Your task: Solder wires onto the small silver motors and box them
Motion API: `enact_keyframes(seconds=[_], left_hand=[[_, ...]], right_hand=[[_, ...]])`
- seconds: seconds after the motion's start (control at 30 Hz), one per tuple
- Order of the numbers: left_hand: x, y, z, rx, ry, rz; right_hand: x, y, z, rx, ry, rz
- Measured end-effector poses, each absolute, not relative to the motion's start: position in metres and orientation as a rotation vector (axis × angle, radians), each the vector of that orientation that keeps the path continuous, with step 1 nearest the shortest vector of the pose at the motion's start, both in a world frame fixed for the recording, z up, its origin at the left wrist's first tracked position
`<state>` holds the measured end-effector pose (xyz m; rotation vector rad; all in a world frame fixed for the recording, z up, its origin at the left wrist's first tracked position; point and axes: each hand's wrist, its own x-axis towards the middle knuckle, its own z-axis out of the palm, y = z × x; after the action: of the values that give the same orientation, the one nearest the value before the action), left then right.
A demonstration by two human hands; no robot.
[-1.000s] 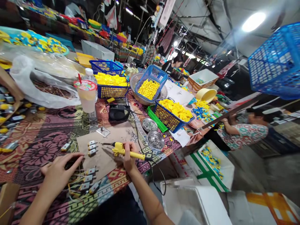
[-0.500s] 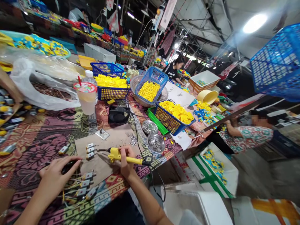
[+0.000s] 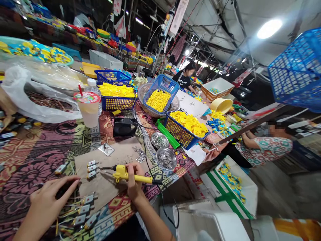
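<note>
My right hand (image 3: pixel 134 182) grips a yellow soldering iron (image 3: pixel 125 174) whose dark tip points left toward three small metal motors (image 3: pixel 91 169) lined up on a brown cardboard sheet (image 3: pixel 120 155). My left hand (image 3: pixel 47 201) rests palm down on the patterned cloth, fingers spread over a dark object and thin wires, holding nothing that I can see. A row of several more small motors (image 3: pixel 84 211) with wires lies just right of that hand.
Two small metal bowls of tiny parts (image 3: pixel 166 157) sit beyond the iron. A black fan (image 3: pixel 124 126), a sealed drink cup (image 3: pixel 87 107) and blue baskets of yellow parts (image 3: pixel 187 129) stand farther back. A person in a patterned shirt (image 3: pixel 263 147) sits at right.
Both hands and the table contents sit lower and further left in the picture as the view shifted. The iron stays in my right hand, its tip still beside the three motors.
</note>
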<state>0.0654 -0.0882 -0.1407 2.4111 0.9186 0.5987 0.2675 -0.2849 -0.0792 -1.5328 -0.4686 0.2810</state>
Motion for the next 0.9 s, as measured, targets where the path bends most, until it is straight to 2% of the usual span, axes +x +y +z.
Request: enact_keyframes(seconds=[0.27,0.5,0.9], left_hand=[[0.073,-0.101,-0.101,2.169,0.970,0.661],[0.076,-0.106,-0.093,2.180,0.920,0.678],[0.082,-0.122,-0.073,2.128,0.984,0.506]], right_hand=[[0.269,-0.287,-0.081,-1.552,-0.483,0.262],[0.269,-0.292,-0.076,-1.630,-0.591,0.249],[0.275,-0.298,-0.089,-1.640,-0.575,-0.029]])
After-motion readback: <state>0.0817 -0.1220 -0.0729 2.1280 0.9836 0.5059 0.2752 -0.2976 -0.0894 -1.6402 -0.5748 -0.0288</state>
